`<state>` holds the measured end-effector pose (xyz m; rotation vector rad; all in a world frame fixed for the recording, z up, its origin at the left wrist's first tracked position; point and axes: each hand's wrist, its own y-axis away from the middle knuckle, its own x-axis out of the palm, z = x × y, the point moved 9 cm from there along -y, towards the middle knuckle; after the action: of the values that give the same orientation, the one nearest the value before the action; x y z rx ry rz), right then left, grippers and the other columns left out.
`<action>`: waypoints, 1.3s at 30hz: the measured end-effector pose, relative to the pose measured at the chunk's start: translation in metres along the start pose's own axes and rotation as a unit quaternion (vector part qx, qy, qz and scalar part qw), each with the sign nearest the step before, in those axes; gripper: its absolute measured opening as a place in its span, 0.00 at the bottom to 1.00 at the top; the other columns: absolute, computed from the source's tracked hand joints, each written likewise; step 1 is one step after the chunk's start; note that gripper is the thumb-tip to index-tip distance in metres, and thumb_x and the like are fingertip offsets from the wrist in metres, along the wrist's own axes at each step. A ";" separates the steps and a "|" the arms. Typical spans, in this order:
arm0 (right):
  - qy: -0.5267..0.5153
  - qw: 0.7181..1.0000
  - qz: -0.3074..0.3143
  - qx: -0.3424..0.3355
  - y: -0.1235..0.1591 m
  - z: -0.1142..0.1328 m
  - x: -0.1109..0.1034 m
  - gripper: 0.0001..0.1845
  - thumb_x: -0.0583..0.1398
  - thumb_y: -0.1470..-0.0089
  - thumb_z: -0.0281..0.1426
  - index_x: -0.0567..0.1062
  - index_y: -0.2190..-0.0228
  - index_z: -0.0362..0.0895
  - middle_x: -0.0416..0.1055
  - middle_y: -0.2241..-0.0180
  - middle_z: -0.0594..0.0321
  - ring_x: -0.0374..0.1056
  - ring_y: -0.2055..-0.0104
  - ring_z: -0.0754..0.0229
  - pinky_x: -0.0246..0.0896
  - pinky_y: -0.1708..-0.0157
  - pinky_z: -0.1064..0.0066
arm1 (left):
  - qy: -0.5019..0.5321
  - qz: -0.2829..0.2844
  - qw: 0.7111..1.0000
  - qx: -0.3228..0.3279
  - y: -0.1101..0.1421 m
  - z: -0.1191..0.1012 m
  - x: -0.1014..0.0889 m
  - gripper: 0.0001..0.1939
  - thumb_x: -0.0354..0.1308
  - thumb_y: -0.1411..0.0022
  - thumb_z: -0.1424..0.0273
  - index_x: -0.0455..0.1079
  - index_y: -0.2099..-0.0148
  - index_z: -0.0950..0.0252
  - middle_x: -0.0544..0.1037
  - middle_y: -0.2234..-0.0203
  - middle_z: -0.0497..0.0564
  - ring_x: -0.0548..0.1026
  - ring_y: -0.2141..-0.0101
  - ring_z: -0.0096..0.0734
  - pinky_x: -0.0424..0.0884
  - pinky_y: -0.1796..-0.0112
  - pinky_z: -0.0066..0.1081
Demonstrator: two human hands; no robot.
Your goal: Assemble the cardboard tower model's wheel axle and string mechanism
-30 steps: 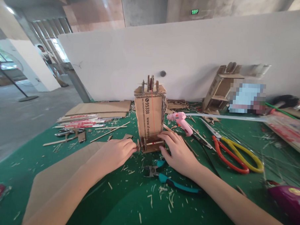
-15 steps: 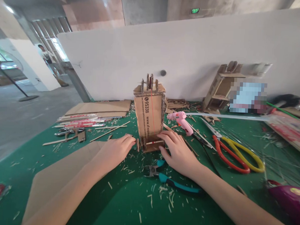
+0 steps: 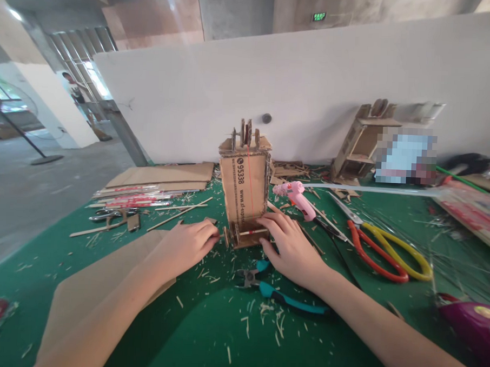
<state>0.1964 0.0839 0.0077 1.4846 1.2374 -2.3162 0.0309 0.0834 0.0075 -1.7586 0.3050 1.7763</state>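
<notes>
A tall cardboard tower [image 3: 245, 189] with a red string down its front stands on the green mat [image 3: 206, 333]. At its foot a thin stick [image 3: 249, 233] runs crosswise as an axle. My left hand [image 3: 187, 246] lies on the mat with its fingers curled together at the left end of that axle; what they pinch is hidden. My right hand [image 3: 293, 248] grips the right side of the tower's base, fingers on top and thumb below.
Teal pliers [image 3: 280, 298] lie just below my right hand. A pink glue gun [image 3: 299, 199] and orange-yellow scissors [image 3: 383, 254] lie to the right. A cardboard sheet [image 3: 98, 290] lies under my left arm. Sticks and silver scissors [image 3: 109, 216] lie at left. A second cardboard model [image 3: 360, 142] leans on the wall.
My left hand has drawn back slightly to the left from the axle's end. The right hand and the tower have stayed put.
</notes>
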 end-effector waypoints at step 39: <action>0.000 1.000 0.002 0.002 0.000 0.000 -0.001 0.21 0.52 0.44 0.27 0.62 0.48 0.45 0.65 0.49 0.53 0.59 0.46 0.49 0.58 0.49 0.48 | 0.105 0.003 0.994 0.021 0.000 -0.008 -0.018 0.13 0.45 0.33 0.68 0.71 0.61 0.61 0.77 0.67 0.50 0.74 0.69 0.29 0.66 0.69 0.30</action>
<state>0.1968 0.0832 0.0082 1.4867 1.2281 -2.3185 0.0356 0.0741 0.0241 -1.9192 0.4317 1.5778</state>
